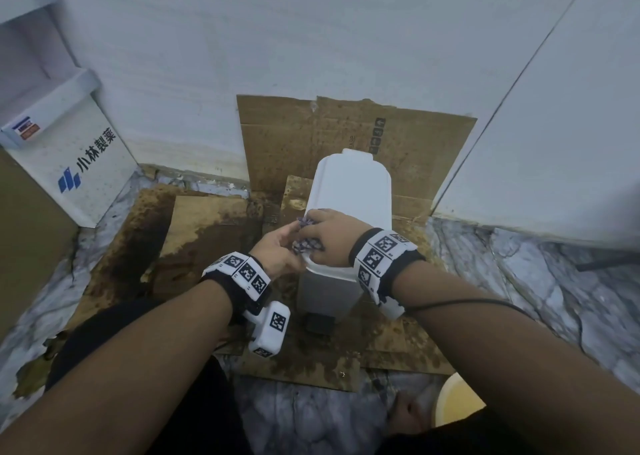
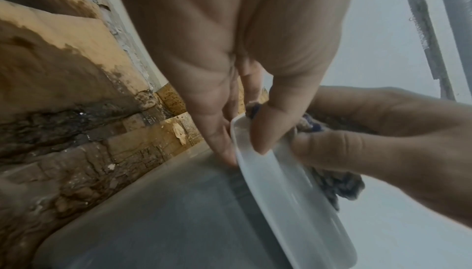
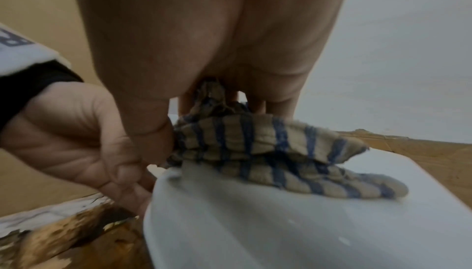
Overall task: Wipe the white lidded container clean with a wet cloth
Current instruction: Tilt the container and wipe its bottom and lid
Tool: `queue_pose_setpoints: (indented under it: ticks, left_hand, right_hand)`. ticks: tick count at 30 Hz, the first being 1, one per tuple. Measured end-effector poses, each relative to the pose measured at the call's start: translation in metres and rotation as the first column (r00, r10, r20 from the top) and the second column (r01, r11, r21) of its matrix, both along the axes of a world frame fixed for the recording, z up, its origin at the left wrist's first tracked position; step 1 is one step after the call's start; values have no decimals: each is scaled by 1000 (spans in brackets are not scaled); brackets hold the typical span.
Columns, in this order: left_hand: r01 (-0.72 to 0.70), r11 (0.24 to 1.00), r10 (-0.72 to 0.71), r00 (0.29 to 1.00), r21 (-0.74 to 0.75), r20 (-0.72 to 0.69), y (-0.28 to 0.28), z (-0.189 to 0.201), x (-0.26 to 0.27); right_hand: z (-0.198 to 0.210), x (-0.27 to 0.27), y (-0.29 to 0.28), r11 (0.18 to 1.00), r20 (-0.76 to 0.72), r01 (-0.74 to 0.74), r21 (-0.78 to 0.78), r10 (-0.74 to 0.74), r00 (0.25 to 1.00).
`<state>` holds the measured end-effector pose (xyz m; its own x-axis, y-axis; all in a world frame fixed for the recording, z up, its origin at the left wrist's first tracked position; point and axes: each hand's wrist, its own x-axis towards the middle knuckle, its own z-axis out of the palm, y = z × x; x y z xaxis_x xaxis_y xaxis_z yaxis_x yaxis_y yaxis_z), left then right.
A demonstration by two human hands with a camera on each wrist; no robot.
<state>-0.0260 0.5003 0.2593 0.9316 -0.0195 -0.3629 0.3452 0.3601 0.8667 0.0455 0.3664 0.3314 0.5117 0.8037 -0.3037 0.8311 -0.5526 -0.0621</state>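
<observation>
The white box (image 1: 74,164) by the left wall reads "小林製薬" beside a blue logo

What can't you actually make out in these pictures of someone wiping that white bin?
- Lid under the cloth: hidden by the cloth and the right hand in all views.
- Container base and far sides: head view shows only top and front.
- Dark object at its foot: too dim to identify.
- Left hand fingers: partly hidden behind the lid's edge.

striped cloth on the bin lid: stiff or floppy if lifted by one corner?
Likely floppy: the striped cloth lies in soft folds, draped on the lid. Probably clingy and heavyish if wet. The right hand bunches it easily.
</observation>
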Motion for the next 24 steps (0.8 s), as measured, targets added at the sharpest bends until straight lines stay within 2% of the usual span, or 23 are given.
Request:
queue_pose_setpoints:
  ticks: [3, 7, 11, 21, 24]
  left_hand:
    - [6, 1000, -6, 1000, -10, 17, 3, -3, 0]
    - [6, 999, -6, 1000, -33, 0, 3, 1, -2]
    - [-41, 999, 39, 998, -31, -45, -1, 8, -4]
    - [-77, 997, 75, 992, -20, -99, -12, 25, -11]
    - [-43, 999, 44, 996, 14, -78, -14, 27, -12]
  right_hand:
    - [2, -7, 2, 995, 37, -81, -49, 83, 996]
    - [8, -11, -7, 991, -9, -123, -44, 123, 992]
    - [7, -12, -24, 988, 14, -146, -43, 146, 989]
    - [8, 4, -105, 999, -78, -12, 49, 15, 997]
    - [5, 7, -127, 987, -109, 151, 54, -145, 983]
